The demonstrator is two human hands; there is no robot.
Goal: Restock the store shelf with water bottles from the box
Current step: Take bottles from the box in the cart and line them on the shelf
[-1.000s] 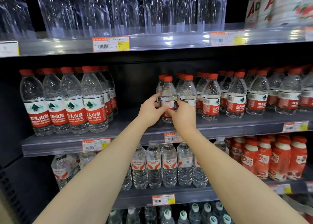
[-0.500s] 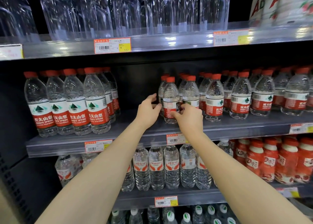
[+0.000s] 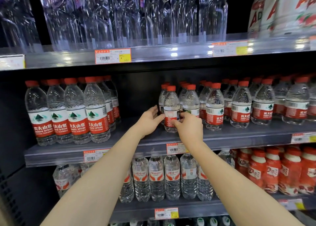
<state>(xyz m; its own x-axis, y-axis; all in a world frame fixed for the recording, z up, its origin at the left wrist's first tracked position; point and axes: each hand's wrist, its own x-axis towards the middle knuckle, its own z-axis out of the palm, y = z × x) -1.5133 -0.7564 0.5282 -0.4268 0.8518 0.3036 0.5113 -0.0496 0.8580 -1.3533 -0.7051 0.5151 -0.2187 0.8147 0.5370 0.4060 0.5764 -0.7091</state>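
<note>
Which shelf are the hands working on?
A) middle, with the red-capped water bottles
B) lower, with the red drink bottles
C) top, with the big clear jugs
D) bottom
A: the left hand and right hand both touch a small red-capped bottle standing on the middle shelf.

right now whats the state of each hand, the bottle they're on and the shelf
left hand, open, fingers touching the front bottle
right hand, pinching the front bottle's label
front bottle, upright, capped, on the middle shelf
middle shelf, bare gap left of front bottle
</note>
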